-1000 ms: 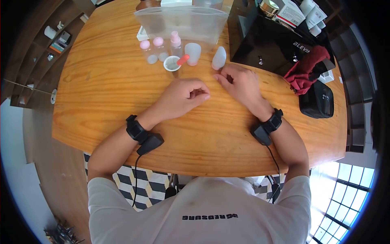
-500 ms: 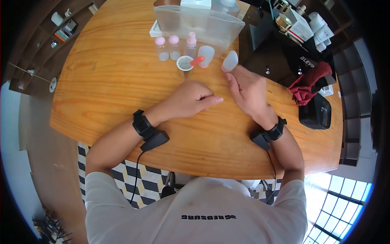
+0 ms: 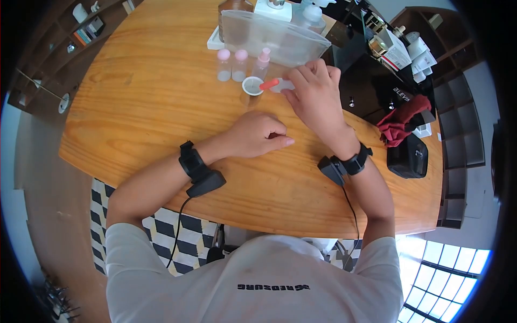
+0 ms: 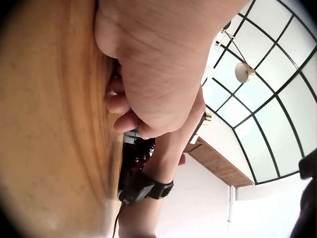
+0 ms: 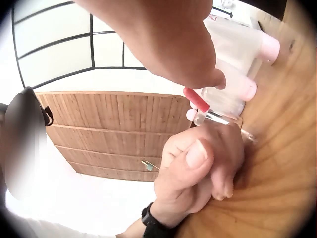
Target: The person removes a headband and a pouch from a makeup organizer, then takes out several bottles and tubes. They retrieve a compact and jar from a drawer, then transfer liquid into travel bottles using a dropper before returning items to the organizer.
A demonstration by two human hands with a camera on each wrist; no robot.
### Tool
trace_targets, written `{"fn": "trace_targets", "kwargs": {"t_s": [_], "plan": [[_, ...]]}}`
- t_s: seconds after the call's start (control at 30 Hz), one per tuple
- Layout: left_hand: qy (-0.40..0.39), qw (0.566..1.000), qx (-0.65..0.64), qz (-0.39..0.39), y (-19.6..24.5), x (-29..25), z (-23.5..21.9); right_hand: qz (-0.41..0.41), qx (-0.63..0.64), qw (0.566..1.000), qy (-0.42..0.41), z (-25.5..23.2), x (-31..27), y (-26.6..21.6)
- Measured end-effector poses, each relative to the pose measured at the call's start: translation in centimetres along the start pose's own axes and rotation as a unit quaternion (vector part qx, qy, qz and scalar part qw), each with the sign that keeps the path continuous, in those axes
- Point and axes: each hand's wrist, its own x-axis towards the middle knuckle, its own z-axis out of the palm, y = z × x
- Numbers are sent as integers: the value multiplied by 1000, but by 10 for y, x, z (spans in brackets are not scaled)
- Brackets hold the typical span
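My right hand (image 3: 318, 97) reaches over the table with finger and thumb at the sides of a frosted squeeze tube (image 3: 282, 85). From the right wrist, a digit of it lies against this pink-capped tube (image 5: 233, 83), while a second frosted tube (image 5: 235, 42) stands alongside; the far fingers are hidden. Left of the tube is a small white cup (image 3: 252, 86) with a red-handled stick (image 3: 269, 84) leaning out over its rim. Loosely curled and holding nothing, my left hand (image 3: 260, 133) rests on the wood in front of the cup.
Two pink-capped bottles (image 3: 231, 65) and a pink-topped pump bottle (image 3: 261, 63) line up beside the cup. Behind them stands a clear zip pouch (image 3: 269, 40). A black cabinet (image 3: 371, 89), maroon cloth (image 3: 401, 121) and black case (image 3: 407, 156) occupy the right side.
My right hand has moved left and forward from the right-hand tube to the tube near the cup, its fingers now covering that area. My left hand stays in place; the head view has shifted slightly.
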Motion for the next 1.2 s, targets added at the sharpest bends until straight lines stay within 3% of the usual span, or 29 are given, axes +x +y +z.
{"fn": "trace_targets", "kwargs": {"t_s": [0.13, 0.2, 0.23, 0.27, 0.3, 0.37, 0.4, 0.47, 0.53, 0.6, 0.63, 0.7, 0.73, 0.8, 0.93, 1.0, 1.03, 1.1, 1.2], "plan": [[1, 1000, -17, -14, 3, 1, -2, -8, 21, 999, 33, -23, -24, -5], [-31, 988, -120, -94, 12, 0, -5, 11, 37, 994, 98, -34, -40, -10], [-32, 988, -119, -94, 13, -1, -3, 4, 37, 994, 106, -38, -49, -12], [-4, 971, -219, -94, 12, -3, 1, 7, 37, 994, 107, -38, -59, -11], [20, 943, -317, -95, 11, -4, 5, -56, 61, 990, 112, -36, -70, -11], [11, 929, -362, -79, 4, -3, 7, -156, 96, 978, 98, -33, -80, -9], [8, 911, -407, -62, 1, -1, 8, -147, 96, 979, 99, -30, -81, -8], [10, 916, -394, -72, 2, 1, 10, -168, 192, 965, 59, -21, -77, -10], [16, 921, -381, -83, 7, 2, 8, -159, 228, 958, 78, -15, -77, -7], [12, 933, -333, -136, 8, 1, 4, -22, 368, 923, 113, -7, -87, 0], [8, 933, -333, -138, 7, 0, 3, -17, 368, 923, 115, -4, -92, 1], [-12, 985, -157, -72, 7, 1, -1, 174, 456, 872, 17, -4, -96, -1], [-19, 985, -157, -72, 8, 1, -1, 180, 456, 871, 20, 0, -97, -1], [-40, 995, -45, -78, 16, 1, -1, 105, 372, 919, -78, 8, -94, -1], [-33, 998, -12, -52, 23, 3, 3, 136, 348, 924, -85, 2, -88, -17], [-15, 996, -64, -54, 18, 1, 5, 209, 357, 902, -122, -1, -88, -21], [-17, 996, -63, -55, 16, 0, 5, 210, 358, 902, -121, 1, -89, -21], [-13, 993, -73, -89, 16, 0, 4, 213, 355, 910, -37, 4, -90, -22], [9, 994, -38, -98, 17, 2, 5, 251, 365, 897, -9, 3, -85, -23]]}}
